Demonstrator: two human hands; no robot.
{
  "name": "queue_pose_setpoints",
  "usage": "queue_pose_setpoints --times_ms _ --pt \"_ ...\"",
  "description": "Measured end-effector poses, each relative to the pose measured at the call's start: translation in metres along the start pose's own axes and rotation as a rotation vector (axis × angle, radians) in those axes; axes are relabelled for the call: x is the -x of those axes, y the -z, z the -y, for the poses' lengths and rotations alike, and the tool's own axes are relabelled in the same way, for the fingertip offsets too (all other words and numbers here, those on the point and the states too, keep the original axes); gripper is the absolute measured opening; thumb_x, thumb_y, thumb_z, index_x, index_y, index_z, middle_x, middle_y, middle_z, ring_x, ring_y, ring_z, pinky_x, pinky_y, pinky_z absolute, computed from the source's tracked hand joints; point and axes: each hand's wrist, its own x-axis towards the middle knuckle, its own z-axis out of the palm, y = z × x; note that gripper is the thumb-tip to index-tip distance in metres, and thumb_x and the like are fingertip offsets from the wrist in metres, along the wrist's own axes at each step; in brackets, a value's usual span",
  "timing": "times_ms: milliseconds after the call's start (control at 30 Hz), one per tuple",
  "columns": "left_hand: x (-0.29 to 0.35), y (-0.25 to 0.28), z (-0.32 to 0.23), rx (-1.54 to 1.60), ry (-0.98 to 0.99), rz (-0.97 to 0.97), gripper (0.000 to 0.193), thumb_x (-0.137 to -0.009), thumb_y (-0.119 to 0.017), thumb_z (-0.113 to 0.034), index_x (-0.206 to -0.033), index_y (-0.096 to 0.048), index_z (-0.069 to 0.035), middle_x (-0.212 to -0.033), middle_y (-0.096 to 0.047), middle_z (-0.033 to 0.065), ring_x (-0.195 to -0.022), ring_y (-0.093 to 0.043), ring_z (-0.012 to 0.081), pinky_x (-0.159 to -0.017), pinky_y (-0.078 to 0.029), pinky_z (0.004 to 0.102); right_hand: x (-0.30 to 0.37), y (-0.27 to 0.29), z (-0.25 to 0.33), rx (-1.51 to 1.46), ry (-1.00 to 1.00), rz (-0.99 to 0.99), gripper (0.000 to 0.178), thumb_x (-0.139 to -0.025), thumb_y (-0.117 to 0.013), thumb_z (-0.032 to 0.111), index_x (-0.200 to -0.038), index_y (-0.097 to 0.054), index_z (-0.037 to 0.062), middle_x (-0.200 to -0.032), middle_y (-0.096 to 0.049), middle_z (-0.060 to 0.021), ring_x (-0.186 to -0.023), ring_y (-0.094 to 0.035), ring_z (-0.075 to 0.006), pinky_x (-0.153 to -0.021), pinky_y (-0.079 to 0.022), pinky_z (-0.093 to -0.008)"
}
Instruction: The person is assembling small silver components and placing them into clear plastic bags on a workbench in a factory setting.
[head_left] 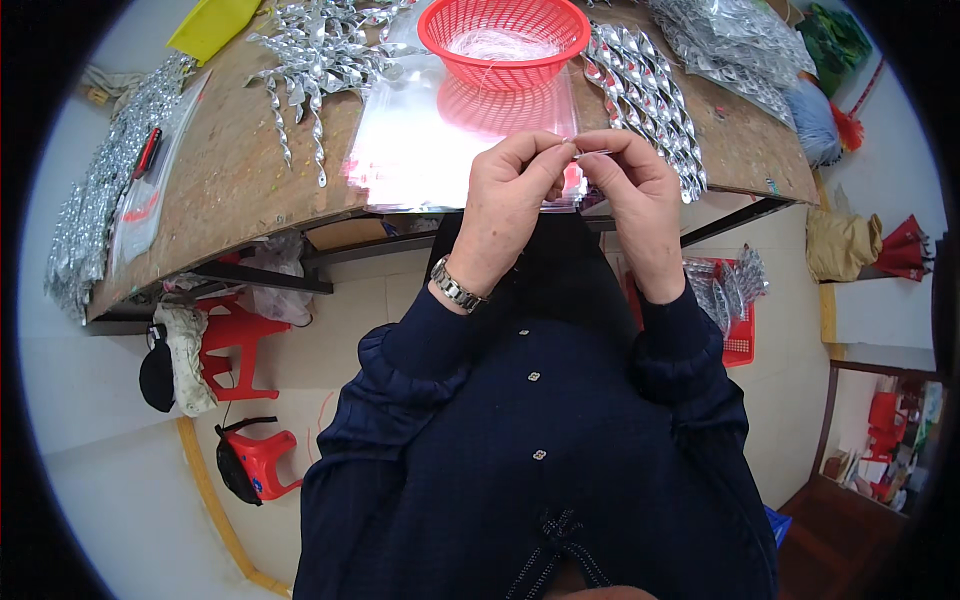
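My left hand (505, 195) and my right hand (640, 200) meet above the table's front edge, fingertips nearly touching. Each pinches thumb against forefinger. A thin pale thread (594, 153) shows between the fingertips; its ends are too fine to follow. Just beneath lies a stack of clear, shiny plastic bags (420, 150), reaching the table edge. Behind it stands a red plastic basket (505, 72) holding a loose tangle of fine pale threads (500, 44). To the right, twisted silver foil strips (645, 100) lie in a row.
More silver spirals (325, 60) spread at the back left of the wooden table (230, 150). A red-and-black cutter (147, 153) rests on plastic at the left, beside silver tinsel (120, 170). Bagged silver pieces (735, 50) fill the back right. Red stools (240, 350) stand below left.
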Motion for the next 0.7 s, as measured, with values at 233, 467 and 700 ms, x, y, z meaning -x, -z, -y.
queue_pose_setpoints --times_ms 233,467,700 --pt "0.001 0.001 0.001 -0.012 0.0 0.011 0.015 -0.09 -0.059 -0.011 -0.095 -0.064 0.002 -0.072 -0.059 -0.0006 -0.063 -0.051 0.0057 -0.059 -0.042 0.019 -0.002 0.007 -0.005 0.081 0.055 -0.053 0.01 -0.089 -0.059 0.005 -0.095 -0.065 -0.0009 -0.08 -0.062 0.0004 -0.071 -0.054 -0.0048 -0.065 -0.043 -0.0185" --pt "0.003 0.002 -0.002 -0.032 -0.021 0.018 0.014 -0.09 -0.059 -0.011 -0.093 -0.064 0.002 -0.071 -0.058 -0.0016 -0.062 -0.049 0.0043 -0.057 -0.04 0.0185 -0.007 0.014 0.0 0.041 0.063 -0.086 0.009 -0.09 -0.057 0.007 -0.09 -0.062 0.0 -0.081 -0.062 -0.0017 -0.068 -0.051 -0.0044 -0.064 -0.042 -0.0186" --pt "0.004 0.004 -0.002 -0.118 -0.046 0.027 0.011 -0.09 -0.057 -0.01 -0.089 -0.063 -0.001 -0.07 -0.056 -0.0025 -0.06 -0.047 0.004 -0.056 -0.037 0.0187 -0.012 0.027 0.007 -0.402 -0.049 -0.06 0.016 -0.097 -0.048 0.014 -0.092 -0.055 0.0019 -0.087 -0.06 -0.0072 -0.069 -0.048 -0.007 -0.068 -0.042 -0.0213"
